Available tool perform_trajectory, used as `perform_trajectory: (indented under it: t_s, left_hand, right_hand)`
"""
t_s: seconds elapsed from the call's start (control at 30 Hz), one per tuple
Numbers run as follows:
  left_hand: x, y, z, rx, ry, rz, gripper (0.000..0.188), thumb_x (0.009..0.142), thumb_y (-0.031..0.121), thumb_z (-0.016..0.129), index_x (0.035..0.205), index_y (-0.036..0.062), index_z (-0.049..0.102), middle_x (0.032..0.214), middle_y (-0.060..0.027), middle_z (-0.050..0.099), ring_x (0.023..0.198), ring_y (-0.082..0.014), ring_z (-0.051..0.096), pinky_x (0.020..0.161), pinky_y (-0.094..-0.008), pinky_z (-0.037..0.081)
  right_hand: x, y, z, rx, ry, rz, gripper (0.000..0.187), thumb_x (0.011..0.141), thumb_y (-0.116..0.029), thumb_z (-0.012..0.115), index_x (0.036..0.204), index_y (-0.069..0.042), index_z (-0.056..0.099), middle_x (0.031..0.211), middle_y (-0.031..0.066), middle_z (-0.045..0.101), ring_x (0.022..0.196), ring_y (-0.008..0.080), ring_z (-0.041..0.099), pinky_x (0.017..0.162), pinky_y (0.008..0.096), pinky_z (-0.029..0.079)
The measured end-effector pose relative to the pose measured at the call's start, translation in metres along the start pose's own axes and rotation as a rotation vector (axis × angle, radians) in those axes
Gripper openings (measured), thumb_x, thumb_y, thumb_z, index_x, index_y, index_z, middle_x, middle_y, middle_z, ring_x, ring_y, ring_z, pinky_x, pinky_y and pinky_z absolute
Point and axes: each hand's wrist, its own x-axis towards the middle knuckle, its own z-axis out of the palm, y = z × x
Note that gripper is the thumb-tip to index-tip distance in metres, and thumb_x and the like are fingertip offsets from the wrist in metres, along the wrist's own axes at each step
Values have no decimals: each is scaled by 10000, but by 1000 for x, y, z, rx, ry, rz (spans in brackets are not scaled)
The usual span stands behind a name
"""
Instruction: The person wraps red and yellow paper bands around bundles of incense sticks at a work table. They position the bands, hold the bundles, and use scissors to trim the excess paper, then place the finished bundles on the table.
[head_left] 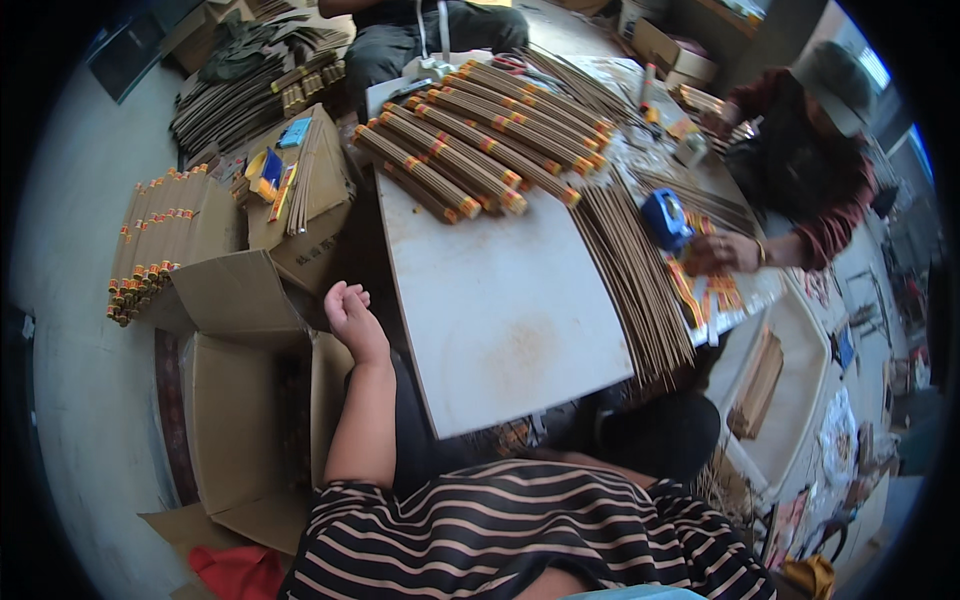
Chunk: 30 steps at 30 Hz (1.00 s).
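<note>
My left hand is raised between the open cardboard box and the table's left edge. Its fingers are curled in, and I see nothing in them. My right hand does not show; only a bit of that forearm lies close to my striped shirt. On the white table, several bundles of brown incense sticks, wrapped with red and yellow bands, are stacked toward the far side. A spread of loose incense sticks lies along the right part of the tabletop.
A co-worker's hand is at the right beside a blue tape dispenser and orange labels. Another person sits across the table. Finished bundles stand at the left by a carton. A white tub sits at the right.
</note>
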Motion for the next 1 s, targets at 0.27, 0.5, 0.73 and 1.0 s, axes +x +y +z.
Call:
perform_trajectory:
  t_s: [0.27,0.5,0.73,1.0]
  left_hand:
    - [-29,6,-25,-107,-70,-69,253,820,53,372,1042,-31,458,881,-91,547,728,-139,522,665,-244,454]
    - [-52,8,-43,-150,-234,-30,275,780,7,362,1042,-35,435,878,-96,526,706,-145,525,654,-256,478]
    - [-59,11,-53,-136,-282,-13,260,794,4,366,1042,-30,434,878,-92,523,718,-143,528,667,-249,477]
    - [-56,17,-68,-237,-293,-44,265,791,-7,387,1053,-28,423,884,-101,523,739,-150,523,680,-267,471]
  right_hand:
    - [-80,-83,-52,123,551,136,337,778,-332,553,920,-29,589,861,225,597,823,347,581,664,427,462]
    - [-161,-128,-95,48,1366,-139,150,773,-97,601,904,-23,585,843,139,607,775,212,596,695,290,468]
    - [-224,-109,-187,-79,1682,-49,129,732,-137,616,833,-61,591,810,107,580,770,273,562,685,339,447]
    - [-236,-75,-275,-230,1399,467,384,710,-303,646,1025,-102,559,1026,137,531,978,292,507,807,382,426]
